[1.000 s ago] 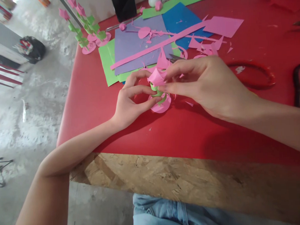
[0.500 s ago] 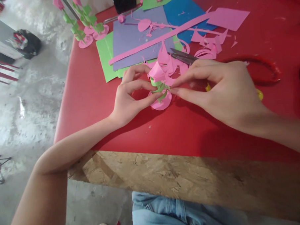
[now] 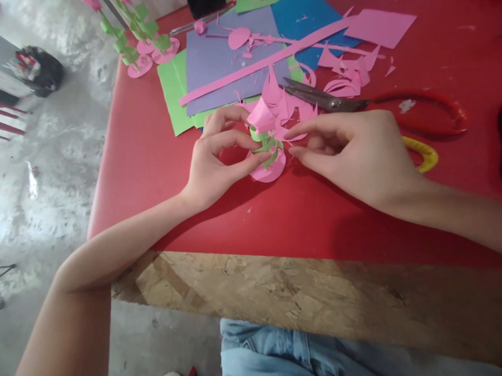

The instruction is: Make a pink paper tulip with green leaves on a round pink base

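Observation:
A small paper flower [image 3: 264, 133] stands on the red table [image 3: 150, 159]: a pink cone on a green spiral stem over a pink round base [image 3: 270, 169]. My left hand [image 3: 216, 162] pinches the green stem between thumb and fingers. My right hand [image 3: 353, 150] hovers just right of the flower, thumb and forefinger slightly apart, with nothing between them. Pink paper scraps [image 3: 289, 109] lie right behind the flower.
Red-handled scissors [image 3: 334, 103] lie behind my right hand, a yellow handle [image 3: 424, 155] beside my wrist. Purple [image 3: 221, 67], green [image 3: 172, 94] and blue [image 3: 306, 25] sheets and a long pink strip [image 3: 266, 60] lie further back. Finished paper flowers [image 3: 138, 37] stand at the far-left corner.
My right hand has let go of the flower and drawn back to the right, uncovering the scissors. My left hand keeps its hold on the stem.

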Tool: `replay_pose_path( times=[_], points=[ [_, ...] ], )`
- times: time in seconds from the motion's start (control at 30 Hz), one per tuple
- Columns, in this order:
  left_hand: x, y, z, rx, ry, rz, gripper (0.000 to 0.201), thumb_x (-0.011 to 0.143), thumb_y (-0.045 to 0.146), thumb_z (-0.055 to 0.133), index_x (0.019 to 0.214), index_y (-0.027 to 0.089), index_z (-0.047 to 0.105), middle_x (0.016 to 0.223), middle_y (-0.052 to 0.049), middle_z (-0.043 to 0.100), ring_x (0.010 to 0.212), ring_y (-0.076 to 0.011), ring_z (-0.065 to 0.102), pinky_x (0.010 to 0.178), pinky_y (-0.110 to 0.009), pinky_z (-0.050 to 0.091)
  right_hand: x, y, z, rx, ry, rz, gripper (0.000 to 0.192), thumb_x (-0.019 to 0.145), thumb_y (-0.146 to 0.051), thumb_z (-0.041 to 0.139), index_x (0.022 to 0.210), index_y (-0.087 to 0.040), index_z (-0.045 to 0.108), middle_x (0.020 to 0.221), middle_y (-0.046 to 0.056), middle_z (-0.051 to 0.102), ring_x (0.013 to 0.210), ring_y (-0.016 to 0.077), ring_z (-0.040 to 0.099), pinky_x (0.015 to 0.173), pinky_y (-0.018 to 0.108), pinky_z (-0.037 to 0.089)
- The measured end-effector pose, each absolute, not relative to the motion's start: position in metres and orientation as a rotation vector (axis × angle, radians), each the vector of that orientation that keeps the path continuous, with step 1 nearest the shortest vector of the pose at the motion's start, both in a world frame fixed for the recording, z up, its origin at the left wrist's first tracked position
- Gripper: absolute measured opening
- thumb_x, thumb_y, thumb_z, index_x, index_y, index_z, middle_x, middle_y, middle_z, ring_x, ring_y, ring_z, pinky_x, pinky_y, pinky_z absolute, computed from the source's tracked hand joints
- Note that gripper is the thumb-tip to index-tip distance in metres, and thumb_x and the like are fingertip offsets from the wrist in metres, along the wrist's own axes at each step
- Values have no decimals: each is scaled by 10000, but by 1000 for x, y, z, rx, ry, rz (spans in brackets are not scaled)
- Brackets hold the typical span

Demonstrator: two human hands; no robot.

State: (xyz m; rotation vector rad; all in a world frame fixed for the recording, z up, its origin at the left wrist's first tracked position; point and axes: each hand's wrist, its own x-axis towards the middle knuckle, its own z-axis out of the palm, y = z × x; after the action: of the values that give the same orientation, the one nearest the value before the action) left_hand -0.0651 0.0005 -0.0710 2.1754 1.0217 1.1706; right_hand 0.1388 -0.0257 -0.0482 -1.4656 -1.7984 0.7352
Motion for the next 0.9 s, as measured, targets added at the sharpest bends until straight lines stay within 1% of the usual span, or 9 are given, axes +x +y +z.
replay_pose_path(
  times=[0.07,0.13,0.2,0.3,0.5,0.63,0.73,0.83,0.9],
  points=[
    [-65,1,-72,2192,1021,1176,189,744,446,735,743,263,683,1002,-11,663,1120,-217,618,1014,-475,533,136,-24,-49,-1535,-1861,704,359,705,-47,652,1007,-217,749,517,-44,468,489,53,383,565,243,342],
    [-66,1,-72,2203,1018,1175,188,743,443,736,752,263,684,998,-8,660,1130,-217,613,1036,-481,526,135,-23,-51,-1616,-1924,671,354,727,-84,645,1045,-205,744,550,-22,520,510,73,424,575,260,352],
    [-66,1,-73,2204,1016,1167,188,744,438,737,758,258,685,996,-10,658,1146,-221,605,1043,-481,525,135,-24,-53,-1653,-1973,637,306,751,-121,628,1023,-190,750,616,8,588,556,100,487,586,274,367],
    [-67,2,-74,2197,1009,1173,199,744,442,736,762,251,681,1017,-12,655,1140,-224,607,1036,-486,527,137,-25,-57,-1638,-2012,598,306,750,-114,608,1004,-203,753,668,16,626,602,131,545,591,278,384],
    [-66,0,-74,2184,1007,1196,105,768,369,731,769,271,691,1002,-13,648,1126,-223,614,1012,-487,537,140,-26,-60,-1589,-2017,590,323,752,-115,587,997,-237,758,697,3,659,625,149,585,594,278,407],
    [-65,-1,-71,2165,1038,1172,120,759,368,740,756,262,683,983,-11,647,1113,-223,619,999,-477,546,139,-27,-61,-1574,-2052,577,321,783,-132,555,1012,-233,756,766,17,690,700,171,627,639,290,433],
    [-64,-2,-70,2152,1053,1167,149,747,384,747,746,251,679,970,-11,648,1100,-223,624,998,-470,546,139,-29,-61,-1555,-2050,537,323,780,-128,546,1005,-226,756,703,20,662,640,149,589,609,279,395],
    [-64,-1,-72,2140,1054,1195,179,739,414,747,737,248,682,953,-16,650,1088,-222,626,996,-465,547,140,-29,-59,-1503,-1959,550,333,740,-97,562,982,-225,752,557,-10,548,524,96,477,561,253,340],
    [-64,0,-73,2134,1049,1194,184,736,426,747,739,252,689,955,-20,652,1086,-222,625,992,-463,550,140,-29,-58,-1454,-1895,585,322,708,-75,583,946,-221,741,513,-32,473,484,72,412,558,240,341]
  ],
)
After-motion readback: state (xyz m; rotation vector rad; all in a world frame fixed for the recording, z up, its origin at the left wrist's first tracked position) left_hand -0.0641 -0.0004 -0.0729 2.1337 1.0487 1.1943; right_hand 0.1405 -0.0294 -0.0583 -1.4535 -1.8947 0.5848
